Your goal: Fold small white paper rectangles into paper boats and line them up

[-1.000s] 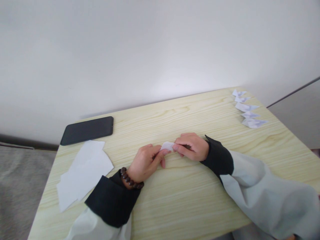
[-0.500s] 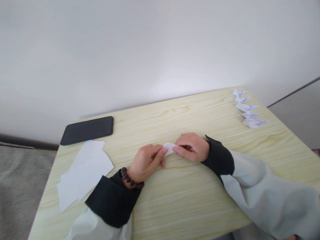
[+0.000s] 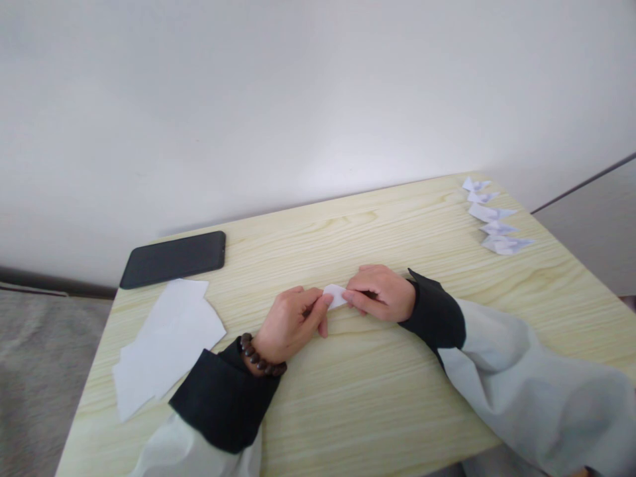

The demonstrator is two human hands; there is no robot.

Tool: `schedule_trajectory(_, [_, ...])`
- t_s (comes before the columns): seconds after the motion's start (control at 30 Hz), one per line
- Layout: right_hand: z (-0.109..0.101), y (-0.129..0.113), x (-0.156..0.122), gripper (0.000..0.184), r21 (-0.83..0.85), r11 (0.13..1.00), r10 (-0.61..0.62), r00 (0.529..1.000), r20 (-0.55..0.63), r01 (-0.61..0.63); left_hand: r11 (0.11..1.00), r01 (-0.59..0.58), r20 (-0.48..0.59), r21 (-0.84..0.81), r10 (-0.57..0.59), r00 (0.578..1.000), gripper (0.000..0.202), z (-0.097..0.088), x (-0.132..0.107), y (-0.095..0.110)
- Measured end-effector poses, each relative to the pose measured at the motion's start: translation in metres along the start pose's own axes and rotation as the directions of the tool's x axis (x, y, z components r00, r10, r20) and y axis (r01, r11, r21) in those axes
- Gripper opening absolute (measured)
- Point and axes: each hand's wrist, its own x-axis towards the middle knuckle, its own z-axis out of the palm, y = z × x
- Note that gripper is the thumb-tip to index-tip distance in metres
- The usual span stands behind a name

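Paper (image 3: 336,293) lies between the left hand (image 3: 287,323) and right hand (image 3: 386,292), fingers (image 3: 317,311) pinching its opposite ends (tabletop (image 3: 358,391) below).

The person's left arm wore a loose pale grey cloth sleeve (image 3: 199,450) ending in a wide black folded cuff (image 3: 226,397). A bracelet of round dark brown beads (image 3: 258,359) circled that wrist. On the right, a matching pale grey sleeve (image 3: 536,377), softly creased, met a black cuff with a pointed corner (image 3: 437,311).

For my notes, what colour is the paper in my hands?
White: the paper shows best in the head view.
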Motion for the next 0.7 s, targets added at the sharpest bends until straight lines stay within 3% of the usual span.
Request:
schedule_trajectory(0.23, [0.001,0.0015,-0.0014,0.028,-0.006,0.999,-0.045,0.999,-0.011,0.045,0.997,0.024,-0.04,-0.069,-0.027,0.999,0.028,0.002,-0.0007,-0.004])
schedule_trajectory(0.53, [0.0028,0.0015,-0.0004,0.029,-0.053,0.997,-0.05,0.999,-0.016,0.049,1.0,0.015,-0.047,0.011,-0.014,0.999,0.032,0.0018,0.001,0.0003])
schedule_trajectory(0.7, [-0.0003,-0.0029,-0.0013,0.033,0.004,0.998,0.07,0.994,-0.087,-0.07,0.985,0.091,-0.054,-0.149,-0.1,0.993,0.03,0.0008,-0.0005,0.0005])
